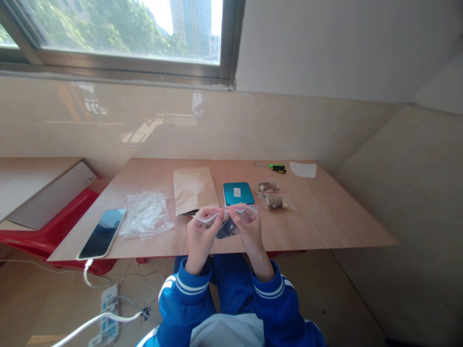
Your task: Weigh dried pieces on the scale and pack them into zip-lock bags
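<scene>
Pinching a clear zip bag (227,216) at its top edge, lower centre: left hand (201,237) and right hand (249,230), fingers closed. Behind, wooden table (325,217) with phone (102,232), envelope (194,189), teal box (238,193). Window (119,33) upper left.

Plain rm: wood table (325,217), window (126,29), tiled wall (253,125).

At the frame's centre the left hand (200,237) and right hand (250,232), pinching the zip bag (241,210), are hiding most of its dark contents. Right of centre, two small bags (273,201) are showing brownish bits too small to identify. The teal box (244,197) is carrying an unreadable label. At lower left the bottom edge is cutting off the power strip (108,313).
</scene>
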Motion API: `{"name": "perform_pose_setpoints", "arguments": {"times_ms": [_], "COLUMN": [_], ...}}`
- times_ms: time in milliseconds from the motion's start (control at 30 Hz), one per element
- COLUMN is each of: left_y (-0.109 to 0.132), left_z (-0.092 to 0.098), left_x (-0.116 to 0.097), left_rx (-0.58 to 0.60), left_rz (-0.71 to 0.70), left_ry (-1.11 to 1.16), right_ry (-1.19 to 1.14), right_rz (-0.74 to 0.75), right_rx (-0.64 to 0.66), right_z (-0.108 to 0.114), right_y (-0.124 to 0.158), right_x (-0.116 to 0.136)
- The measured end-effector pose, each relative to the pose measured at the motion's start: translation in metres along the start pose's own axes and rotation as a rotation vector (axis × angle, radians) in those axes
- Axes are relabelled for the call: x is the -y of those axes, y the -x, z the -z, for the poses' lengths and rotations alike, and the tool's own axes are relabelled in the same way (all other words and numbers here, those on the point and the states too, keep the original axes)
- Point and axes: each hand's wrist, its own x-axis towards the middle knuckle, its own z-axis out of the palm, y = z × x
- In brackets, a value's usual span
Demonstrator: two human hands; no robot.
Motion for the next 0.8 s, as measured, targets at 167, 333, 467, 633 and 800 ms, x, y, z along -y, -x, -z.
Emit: {"name": "perform_pose_setpoints", "arguments": {"times_ms": [167, 333, 467, 633, 800], "left_y": [-0.003, -0.01, -0.011, -0.02, -0.048], "left_z": [0.011, 0.021, 0.01, 0.016, 0.059], "left_x": [0.001, 0.012, 0.02, 0.038, 0.082], "left_rx": [0.005, 0.148, 0.238, 0.333, 0.092], "left_rz": [0.07, 0.085, 0.156, 0.155, -0.075], "left_ry": [0.044, 0.054, 0.08, -0.033, -0.618], "right_ry": [-0.018, 0.006, 0.035, 0.187, 0.454], "right_rz": [-0.083, -0.085, -0.144, -0.149, -0.014], "right_rx": [0.129, 0.067, -0.026, -0.134, -0.548], "right_z": [0.017, 0.035, 0.044, 0.098, 0.193], "right_y": [-0.003, -0.006, -0.011, -0.036, -0.093], "right_x": [-0.011, -0.021, -0.016, -0.02, -0.049]}}
